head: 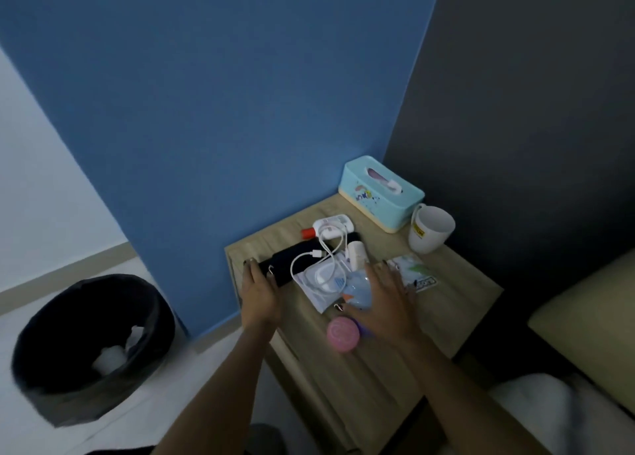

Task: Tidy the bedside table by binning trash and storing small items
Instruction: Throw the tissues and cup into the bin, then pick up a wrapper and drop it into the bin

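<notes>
A wood-grain bedside table [457, 303] stands in the corner where a blue wall [223, 111] meets a dark grey one, with pale floor to the left and a bed edge [591, 320] to the right; a black-lined bin [92, 348] holding white scraps sits on the floor well left of the table; at the back stand a teal tissue box [379, 193] and, just beside it, a white mug [430, 229]. The left hand [259, 291] lies near the table's left edge, fingers spread loosely against a black pouch [295, 260], not clamped on it; the right hand [381, 303] hovers, fingers apart, over a clear blue wrapper [357, 291] and a white packet [321, 283] under a coiled white cable [323, 252]; a pink round case [343, 334] sits near the front edge; a printed sachet [412, 270] lies right of the hand, bare wood beyond it.
</notes>
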Demonstrator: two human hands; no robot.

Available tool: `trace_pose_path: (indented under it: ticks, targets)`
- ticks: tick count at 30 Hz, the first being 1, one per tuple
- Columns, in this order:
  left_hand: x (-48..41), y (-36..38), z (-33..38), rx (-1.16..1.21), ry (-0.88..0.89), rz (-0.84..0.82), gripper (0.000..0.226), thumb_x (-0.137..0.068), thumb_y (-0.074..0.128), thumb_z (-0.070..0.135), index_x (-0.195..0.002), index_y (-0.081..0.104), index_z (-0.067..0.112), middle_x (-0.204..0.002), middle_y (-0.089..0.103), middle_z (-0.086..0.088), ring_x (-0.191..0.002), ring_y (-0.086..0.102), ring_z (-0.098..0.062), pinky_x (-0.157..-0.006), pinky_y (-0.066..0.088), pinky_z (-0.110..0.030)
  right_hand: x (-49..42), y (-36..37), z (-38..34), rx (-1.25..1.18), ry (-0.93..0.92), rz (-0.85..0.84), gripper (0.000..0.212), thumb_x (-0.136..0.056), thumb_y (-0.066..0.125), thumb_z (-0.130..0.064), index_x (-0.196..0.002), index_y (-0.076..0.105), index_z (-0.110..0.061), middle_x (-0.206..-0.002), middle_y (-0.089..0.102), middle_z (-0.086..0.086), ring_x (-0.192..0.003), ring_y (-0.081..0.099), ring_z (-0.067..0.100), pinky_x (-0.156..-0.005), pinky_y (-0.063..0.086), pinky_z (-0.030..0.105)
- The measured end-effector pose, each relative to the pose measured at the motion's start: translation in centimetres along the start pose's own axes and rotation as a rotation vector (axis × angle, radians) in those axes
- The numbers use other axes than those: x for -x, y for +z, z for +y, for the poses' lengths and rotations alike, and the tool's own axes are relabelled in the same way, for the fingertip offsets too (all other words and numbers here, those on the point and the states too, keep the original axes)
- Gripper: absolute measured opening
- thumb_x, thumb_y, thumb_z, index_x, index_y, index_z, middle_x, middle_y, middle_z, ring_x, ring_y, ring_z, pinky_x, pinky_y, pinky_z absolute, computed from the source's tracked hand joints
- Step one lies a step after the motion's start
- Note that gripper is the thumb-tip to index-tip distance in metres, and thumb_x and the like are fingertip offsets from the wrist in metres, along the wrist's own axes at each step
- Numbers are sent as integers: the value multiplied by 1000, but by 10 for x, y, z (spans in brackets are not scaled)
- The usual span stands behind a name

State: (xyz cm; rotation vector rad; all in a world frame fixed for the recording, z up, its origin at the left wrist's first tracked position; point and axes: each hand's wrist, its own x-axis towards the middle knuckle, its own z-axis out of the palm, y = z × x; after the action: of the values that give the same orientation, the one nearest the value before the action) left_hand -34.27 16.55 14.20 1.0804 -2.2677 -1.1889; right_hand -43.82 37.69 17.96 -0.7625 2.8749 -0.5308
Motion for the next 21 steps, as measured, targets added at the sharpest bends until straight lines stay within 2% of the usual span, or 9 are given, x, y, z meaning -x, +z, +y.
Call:
trace_pose_path:
  ticks: [3,5,10,13,16,21]
  targets:
    - [3,16,-4,17,-3,98,59,-100,35,30,-148,19,-2,-158,13,-19,-147,11,-30,-120,13,-41,2,3,6,59,19,-157,112,-67,52,-81,-151,-2,-31,-161,5,3,-148,2,29,-112,8,65]
    - [7,23,-12,-9,25,105,66,-98,40,35,-148,16,-2,-158,8,-20,-148,5,-31,-121,9,-43,2,2,6,67,15,-201,109,-70,49,-80,-151,-7,-30,-161,1,6,-148,-1,31,-112,11,67]
    - [12,34,-30,8,36,37,84,-94,47,43,-151,-2,5,-160,-11,-12,-149,-1,-25,-120,16,-45,3,-4,7,191,-42,-149,85,-88,56,-47,-153,7,-21,-160,14,7,-147,12,28,-114,20,57]
    - [10,35,-32,-5,44,-2,86,-94,48,39,-150,-7,4,-159,-13,-14,-148,-1,-28,-118,19,-48,3,-7,10,261,-68,-97,80,-87,61,-34,-151,15,-21,-158,23,7,-145,20,27,-111,25,60]
    - [10,32,-31,-12,43,-25,87,-93,49,38,-150,-8,4,-159,-14,-14,-148,0,-30,-118,20,-48,2,-12,8,210,-67,-30,75,-84,62,-12,-149,25,-18,-154,32,10,-142,29,28,-109,29,59]
    - [16,14,-25,-15,39,-85,91,-93,49,44,-150,-11,6,-159,-14,-12,-148,-1,-26,-120,16,-38,-2,-26,-15,95,-213,217,71,-71,65,12,-137,46,-6,-136,55,16,-125,52,33,-95,48,53]
